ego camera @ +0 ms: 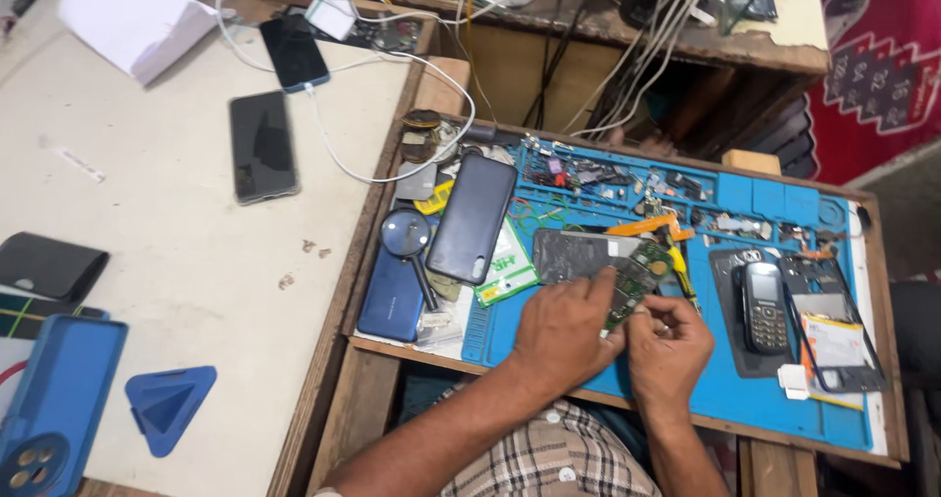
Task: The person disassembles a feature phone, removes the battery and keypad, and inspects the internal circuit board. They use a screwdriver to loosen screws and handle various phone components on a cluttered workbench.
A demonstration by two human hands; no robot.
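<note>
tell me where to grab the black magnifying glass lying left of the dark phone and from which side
Probably by its slim black handle, coming from above at the near end. The black magnifying glass lies flat with its round lens towards the far side, and the handle runs back towards the person over the blue phone. The dark phone crowds its right, so pinch across the handle, clear of the lens.

I count two smartphones on the white table (196, 262), one at (263, 146) and one at (294, 53), one keypad phone (763, 307), one magnifying glass (406, 234), one green circuit board (635, 277).

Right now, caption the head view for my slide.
Both hands, left hand and right hand, hold a green circuit board over a blue mat.
</note>
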